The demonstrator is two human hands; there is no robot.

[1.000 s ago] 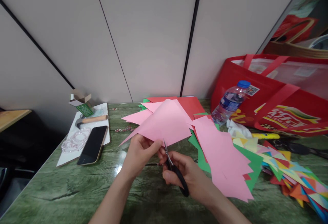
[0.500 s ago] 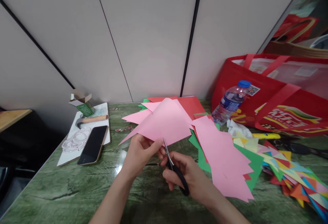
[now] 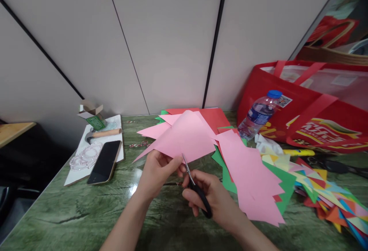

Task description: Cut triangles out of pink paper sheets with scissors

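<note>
My left hand (image 3: 161, 170) pinches the near edge of a pink sheet of paper (image 3: 186, 134), which is raised off the table and bows upward in the middle. Black-handled scissors (image 3: 198, 193) are in my right hand (image 3: 211, 195), fingers closed around the handles. Their blades point up and away, meeting the sheet's near edge just right of my left thumb. To the right lies another pink sheet (image 3: 247, 174) with a zigzag edge, on top of green paper (image 3: 284, 186). Red paper (image 3: 215, 118) lies behind the held sheet.
A phone (image 3: 105, 163), beads (image 3: 86, 156), a small hammer-like tool (image 3: 106, 133) and an open green box (image 3: 96, 120) sit at left. At right are a water bottle (image 3: 257, 115), a red bag (image 3: 316, 105), a yellow tube (image 3: 299, 152) and many coloured paper triangles (image 3: 330, 197).
Almost nothing differs. The fingers of my right hand around the scissors have shifted very slightly, and the pink sheet stays in place.
</note>
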